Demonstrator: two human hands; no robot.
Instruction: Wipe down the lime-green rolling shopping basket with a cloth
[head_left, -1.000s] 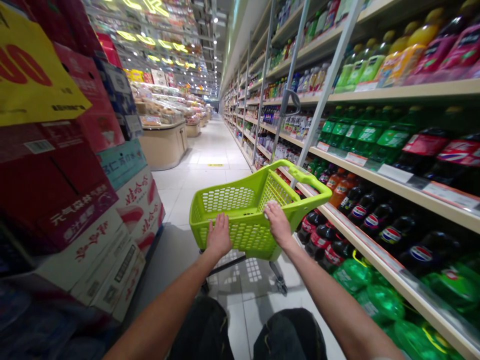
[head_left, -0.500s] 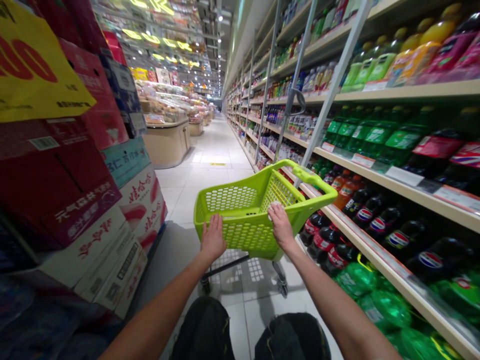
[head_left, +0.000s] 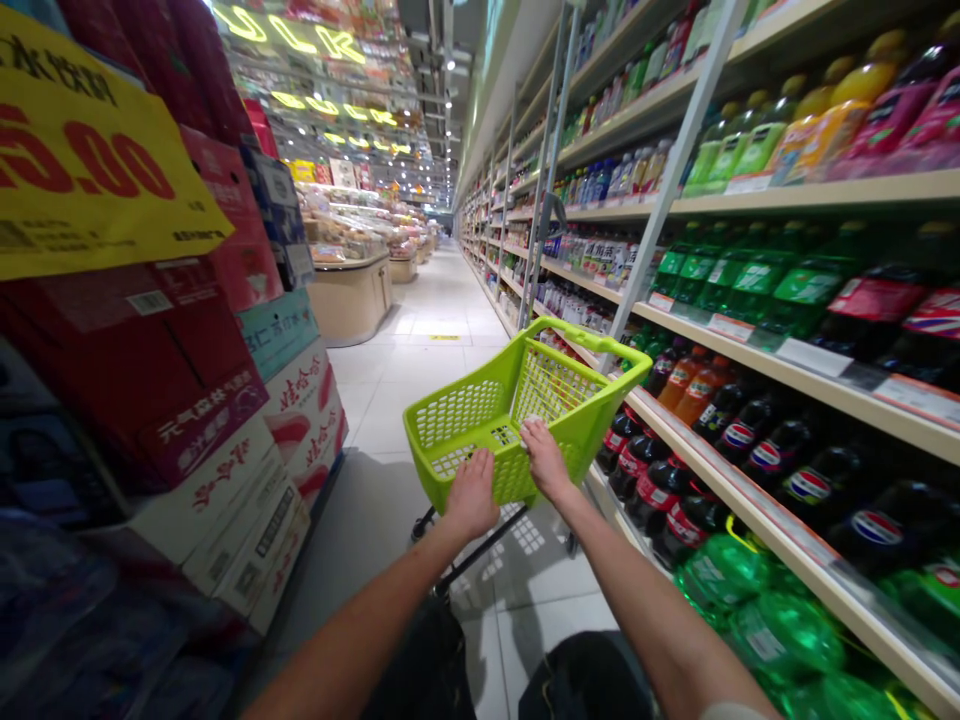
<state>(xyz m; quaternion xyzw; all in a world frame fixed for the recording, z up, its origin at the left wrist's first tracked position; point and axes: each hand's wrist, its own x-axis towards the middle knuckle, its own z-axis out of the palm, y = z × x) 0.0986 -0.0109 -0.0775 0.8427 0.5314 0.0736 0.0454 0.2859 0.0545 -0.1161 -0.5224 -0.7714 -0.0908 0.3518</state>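
A lime-green shopping cart (head_left: 442, 412) with perforated sides stands in front of me, turned sideways in the aisle. Over its near rim, toward the left end, my left hand (head_left: 474, 497) is closed, fingertips bent inside the basket. My right hand (head_left: 547, 458) is closed at the same rim further right, with a crumpled white wipe (head_left: 531, 428) under its fingers. Most of the wipe is hidden, so its exact kind is hard to make out. The cart's handle (head_left: 592, 343) points to the right, and the basket floor shows bare.
Shelves of bottled drinks (head_left: 814, 280) line the right side, close to the cart's handle end. Stacked drink cartons (head_left: 210, 420) with a yellow price sign (head_left: 97, 150) crowd the left. Tiled floor (head_left: 442, 310) runs ahead past a rounded display counter (head_left: 349, 300).
The cart has turned slightly, its handle end shifting left and its other end right. My left hand has slid right along the rim, closer to my right hand, which moved a little left.
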